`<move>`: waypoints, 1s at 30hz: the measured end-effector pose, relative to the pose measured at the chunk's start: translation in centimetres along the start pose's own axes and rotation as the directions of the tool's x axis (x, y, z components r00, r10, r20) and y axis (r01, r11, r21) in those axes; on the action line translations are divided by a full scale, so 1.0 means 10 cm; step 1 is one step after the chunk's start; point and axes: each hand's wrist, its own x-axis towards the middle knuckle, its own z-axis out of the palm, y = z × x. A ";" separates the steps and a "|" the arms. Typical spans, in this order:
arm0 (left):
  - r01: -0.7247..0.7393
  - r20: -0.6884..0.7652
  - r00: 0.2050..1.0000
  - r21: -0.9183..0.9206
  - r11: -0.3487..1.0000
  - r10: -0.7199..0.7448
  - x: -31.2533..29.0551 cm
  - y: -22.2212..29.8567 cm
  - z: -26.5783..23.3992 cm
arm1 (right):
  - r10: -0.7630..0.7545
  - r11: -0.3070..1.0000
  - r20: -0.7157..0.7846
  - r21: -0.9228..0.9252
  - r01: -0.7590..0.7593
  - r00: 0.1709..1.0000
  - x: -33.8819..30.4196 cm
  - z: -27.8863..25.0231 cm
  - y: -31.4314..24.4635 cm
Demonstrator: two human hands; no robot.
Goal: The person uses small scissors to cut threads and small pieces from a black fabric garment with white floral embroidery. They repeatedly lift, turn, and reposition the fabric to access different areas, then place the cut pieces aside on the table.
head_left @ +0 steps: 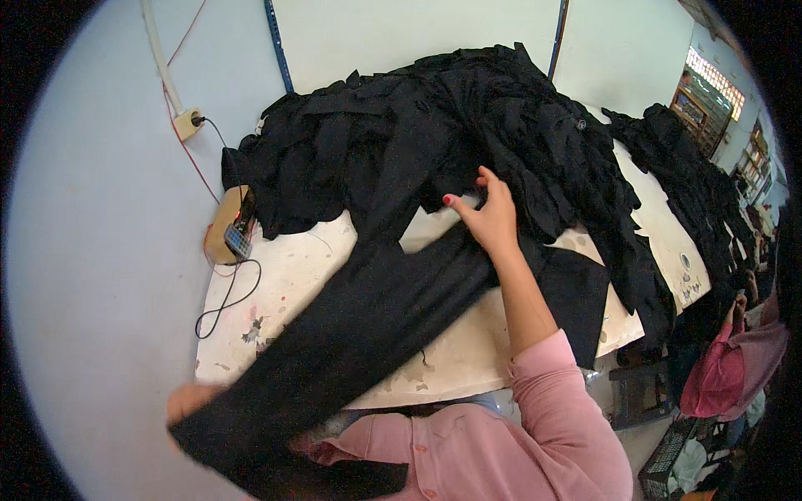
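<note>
Long black trousers (359, 313) stretch slantwise across the table's near side. Their lower-left end is lifted off the table and hangs over my lap. My left hand (190, 402) grips that end at the lower left; it is blurred, and the cloth hides most of its fingers. Above the other end of the trousers my right hand (491, 215) is open, thumb and fingers apart, with nothing in it. Just beyond it lies a large heap of black garments (401, 142), whose edges run together with the trousers.
A pale, stained table (271, 292) bears the heap. At its left edge are a tan box with a small keypad device (238, 242) and a looped black cable, near a wall socket (188, 123). More black clothes (689, 179) lie to the right, by a person in pink (727, 367).
</note>
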 end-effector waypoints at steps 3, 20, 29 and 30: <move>-0.032 0.019 0.999 0.134 0.990 0.030 0.08 0.19 -0.01 | 0.256 0.951 0.170 0.134 -0.280 0.952 -0.04 0.42 0.23; -0.218 0.439 0.870 0.751 0.623 -0.225 -0.01 -1.46 1.04 | -0.396 0.884 0.224 0.357 0.303 0.891 -0.11 0.34 -0.74; 0.123 0.424 0.819 0.527 0.841 -0.386 0.06 -1.43 0.92 | 0.134 0.916 0.243 -0.401 -0.026 0.961 -0.84 -1.02 -0.34; 0.166 0.485 0.769 0.478 0.863 -0.417 0.05 -1.44 0.90 | 0.395 0.790 0.165 -0.563 -0.242 0.904 -0.94 -1.14 -0.23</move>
